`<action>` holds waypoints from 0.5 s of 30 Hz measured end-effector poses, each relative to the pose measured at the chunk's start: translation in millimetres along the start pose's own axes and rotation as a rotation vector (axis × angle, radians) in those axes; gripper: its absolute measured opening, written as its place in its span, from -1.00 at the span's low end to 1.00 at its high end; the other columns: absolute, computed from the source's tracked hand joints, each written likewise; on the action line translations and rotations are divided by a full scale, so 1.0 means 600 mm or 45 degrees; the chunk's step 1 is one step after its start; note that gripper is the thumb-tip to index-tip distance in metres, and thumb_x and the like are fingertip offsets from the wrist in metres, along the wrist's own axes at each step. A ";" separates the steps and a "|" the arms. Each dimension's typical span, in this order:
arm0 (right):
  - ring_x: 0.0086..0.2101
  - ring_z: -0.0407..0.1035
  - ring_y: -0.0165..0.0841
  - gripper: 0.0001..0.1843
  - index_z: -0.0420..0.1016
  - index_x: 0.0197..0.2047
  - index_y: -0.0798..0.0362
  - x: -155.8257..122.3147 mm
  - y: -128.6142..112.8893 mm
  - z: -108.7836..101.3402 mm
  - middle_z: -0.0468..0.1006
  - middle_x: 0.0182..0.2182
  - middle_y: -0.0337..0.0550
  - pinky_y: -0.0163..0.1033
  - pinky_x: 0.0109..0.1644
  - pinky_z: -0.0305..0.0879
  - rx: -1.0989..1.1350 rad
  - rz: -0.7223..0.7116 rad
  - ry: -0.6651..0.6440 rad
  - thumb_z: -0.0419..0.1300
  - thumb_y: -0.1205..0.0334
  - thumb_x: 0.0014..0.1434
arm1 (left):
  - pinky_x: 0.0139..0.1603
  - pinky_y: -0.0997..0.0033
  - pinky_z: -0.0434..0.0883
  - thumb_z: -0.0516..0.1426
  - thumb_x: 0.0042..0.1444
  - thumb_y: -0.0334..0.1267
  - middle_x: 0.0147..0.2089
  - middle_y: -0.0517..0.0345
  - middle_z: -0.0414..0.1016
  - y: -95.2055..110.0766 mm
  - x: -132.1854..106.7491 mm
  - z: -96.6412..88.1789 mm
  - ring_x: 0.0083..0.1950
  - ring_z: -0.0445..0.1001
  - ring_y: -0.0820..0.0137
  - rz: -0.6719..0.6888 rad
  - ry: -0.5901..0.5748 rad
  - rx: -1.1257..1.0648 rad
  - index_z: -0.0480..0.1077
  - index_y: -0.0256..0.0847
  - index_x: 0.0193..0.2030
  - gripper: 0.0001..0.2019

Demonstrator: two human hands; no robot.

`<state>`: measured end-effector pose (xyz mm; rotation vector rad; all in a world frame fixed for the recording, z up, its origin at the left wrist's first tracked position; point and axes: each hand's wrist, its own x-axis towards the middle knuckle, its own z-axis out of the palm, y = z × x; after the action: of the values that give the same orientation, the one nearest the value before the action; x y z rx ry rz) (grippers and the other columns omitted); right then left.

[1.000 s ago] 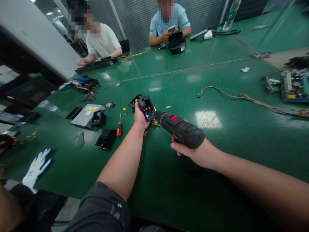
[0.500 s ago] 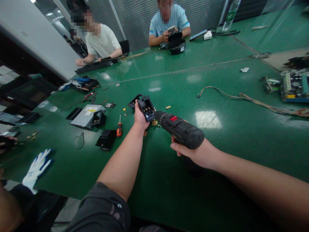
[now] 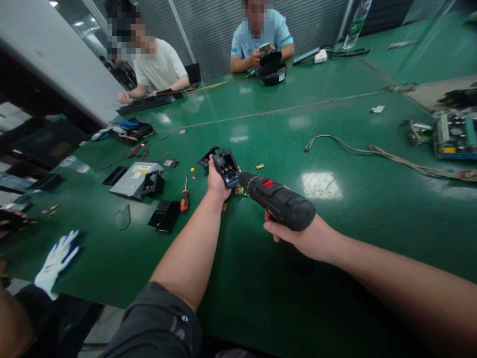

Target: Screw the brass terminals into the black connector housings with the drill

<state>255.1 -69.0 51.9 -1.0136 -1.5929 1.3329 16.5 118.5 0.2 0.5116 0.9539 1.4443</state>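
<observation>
My left hand point(image 3: 216, 180) is closed round a small black plastic part point(image 3: 227, 167) and holds it up over the green table point(image 3: 261, 288). My right hand point(image 3: 298, 237) grips a black cordless drill point(image 3: 278, 200) with a red switch. The drill's tip points left and meets the black part's lower right side. Small brass pieces point(image 3: 239, 190) lie on the table just under the part. Another black plastic piece point(image 3: 207, 156) lies just behind my left hand.
Left of my arm lie an orange-handled screwdriver point(image 3: 184, 198), a black bracket point(image 3: 164, 215) and a grey drive unit point(image 3: 137, 179). A ribbon cable point(image 3: 376, 150) and circuit boards point(image 3: 452, 134) lie at right. Two people sit across the table; a white-gloved hand point(image 3: 55, 260) rests at lower left.
</observation>
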 end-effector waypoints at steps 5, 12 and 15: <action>-0.43 0.56 -0.30 -0.43 0.55 0.37 -0.06 0.000 0.002 0.000 0.75 -0.07 -0.11 -0.06 -0.27 0.70 0.065 0.041 -0.029 0.50 0.09 0.36 | -0.03 0.18 0.71 0.16 0.50 0.55 -0.19 -0.03 0.76 0.000 -0.003 0.003 -0.15 0.79 0.12 -0.009 0.016 -0.006 0.70 -0.16 0.17 -0.25; -0.32 0.65 -0.17 -0.44 0.58 0.37 -0.16 0.000 0.001 -0.001 0.75 -0.07 -0.08 0.04 -0.19 0.73 -0.006 -0.009 0.004 0.53 0.02 0.39 | -0.05 0.16 0.72 0.14 0.51 0.55 -0.19 -0.04 0.75 0.000 -0.004 0.003 -0.14 0.79 0.10 -0.016 0.015 -0.004 0.70 -0.15 0.16 -0.26; -0.30 0.67 -0.15 -0.45 0.58 0.38 -0.16 0.000 0.001 -0.002 0.75 -0.08 -0.09 0.06 -0.15 0.75 -0.021 -0.018 -0.001 0.52 0.02 0.40 | -0.02 0.16 0.72 0.17 0.48 0.57 -0.17 -0.04 0.76 0.001 -0.004 0.003 -0.12 0.80 0.10 -0.006 0.005 -0.003 0.69 -0.14 0.18 -0.25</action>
<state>256.0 -68.6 51.5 -1.0099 -1.6115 1.3130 17.9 116.5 2.0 0.5048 0.9555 1.4426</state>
